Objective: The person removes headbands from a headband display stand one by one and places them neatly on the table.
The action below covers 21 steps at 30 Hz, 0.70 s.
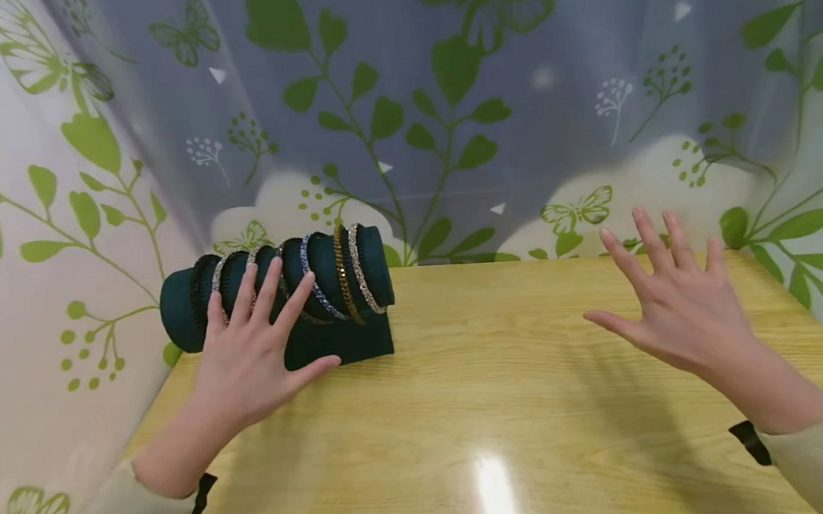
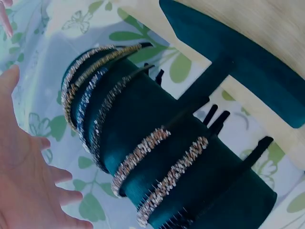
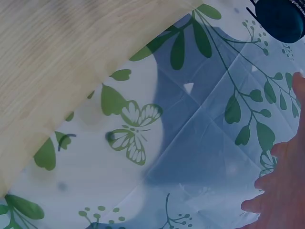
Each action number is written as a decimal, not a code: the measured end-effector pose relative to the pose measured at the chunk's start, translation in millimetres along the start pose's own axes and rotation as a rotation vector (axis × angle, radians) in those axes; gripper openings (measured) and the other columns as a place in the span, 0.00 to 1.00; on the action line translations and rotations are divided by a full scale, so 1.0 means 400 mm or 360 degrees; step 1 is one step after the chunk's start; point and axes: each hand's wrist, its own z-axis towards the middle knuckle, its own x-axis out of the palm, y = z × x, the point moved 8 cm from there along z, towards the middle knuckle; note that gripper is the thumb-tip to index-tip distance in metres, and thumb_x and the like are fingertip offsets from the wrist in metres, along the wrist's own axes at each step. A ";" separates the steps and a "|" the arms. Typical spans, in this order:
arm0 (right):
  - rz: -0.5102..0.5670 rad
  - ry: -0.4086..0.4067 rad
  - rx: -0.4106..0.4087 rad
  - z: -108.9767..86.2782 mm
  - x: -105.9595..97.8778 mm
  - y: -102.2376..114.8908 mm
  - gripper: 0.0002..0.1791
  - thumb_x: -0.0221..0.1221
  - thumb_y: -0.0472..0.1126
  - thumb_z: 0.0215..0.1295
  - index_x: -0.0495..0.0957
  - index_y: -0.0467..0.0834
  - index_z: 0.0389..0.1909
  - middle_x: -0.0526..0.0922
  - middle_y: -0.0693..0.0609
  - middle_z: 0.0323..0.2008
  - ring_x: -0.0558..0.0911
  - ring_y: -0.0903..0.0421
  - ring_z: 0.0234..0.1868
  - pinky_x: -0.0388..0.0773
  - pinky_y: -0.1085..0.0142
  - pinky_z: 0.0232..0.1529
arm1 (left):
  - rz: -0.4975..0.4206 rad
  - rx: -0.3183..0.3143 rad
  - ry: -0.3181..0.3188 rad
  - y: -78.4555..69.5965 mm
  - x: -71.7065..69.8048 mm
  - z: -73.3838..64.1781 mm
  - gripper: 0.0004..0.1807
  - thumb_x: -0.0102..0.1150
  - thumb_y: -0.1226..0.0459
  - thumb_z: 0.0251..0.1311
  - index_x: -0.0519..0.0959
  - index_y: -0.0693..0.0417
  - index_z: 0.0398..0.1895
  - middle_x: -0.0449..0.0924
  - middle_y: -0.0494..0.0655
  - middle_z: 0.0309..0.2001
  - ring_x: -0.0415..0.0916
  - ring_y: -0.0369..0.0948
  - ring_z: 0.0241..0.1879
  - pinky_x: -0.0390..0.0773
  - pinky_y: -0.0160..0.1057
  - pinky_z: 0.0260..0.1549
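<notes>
A dark green padded roll stand (image 1: 335,344) lies across the back left of the table, with several headbands around it. Among them are a blue beaded headband (image 1: 316,277), a gold one (image 1: 342,273) and a silvery pink one (image 1: 360,268). My left hand (image 1: 251,353) is spread in front of the stand, its fingertips overlapping the headbands in the head view. In the left wrist view the left hand (image 2: 28,176) is apart from the roll. My right hand (image 1: 690,303) is spread over the table's right side and holds nothing.
The light wooden table (image 1: 476,394) reaches back to a hanging cloth (image 1: 404,132) printed with green leaves and butterflies. The same patterned cloth covers the left and right sides. A bright glare spot lies near the table's front.
</notes>
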 end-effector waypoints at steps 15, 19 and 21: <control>0.0086 -0.0014 -0.0094 0.118 -0.021 0.088 0.52 0.50 0.73 0.61 0.38 0.56 0.78 0.28 0.46 0.76 0.31 0.43 0.74 0.43 0.29 0.60 | -0.0022 -0.0134 0.0111 0.125 -0.013 0.017 0.57 0.52 0.30 0.54 0.36 0.37 0.78 0.28 0.50 0.77 0.25 0.52 0.74 0.38 0.71 0.61; 0.0135 0.0004 -0.0120 0.152 -0.022 0.124 0.52 0.49 0.72 0.63 0.34 0.57 0.78 0.27 0.48 0.76 0.31 0.43 0.75 0.43 0.30 0.61 | -0.0107 -0.0180 0.0115 0.166 -0.018 0.016 0.56 0.54 0.32 0.56 0.36 0.38 0.79 0.28 0.52 0.77 0.28 0.55 0.74 0.38 0.72 0.60; 0.0149 0.0007 -0.0135 0.172 -0.024 0.143 0.52 0.49 0.72 0.63 0.34 0.57 0.78 0.26 0.49 0.76 0.32 0.44 0.75 0.43 0.31 0.62 | -0.0183 -0.0199 0.0111 0.183 -0.023 0.014 0.55 0.54 0.33 0.57 0.36 0.39 0.79 0.28 0.51 0.77 0.29 0.56 0.74 0.37 0.71 0.60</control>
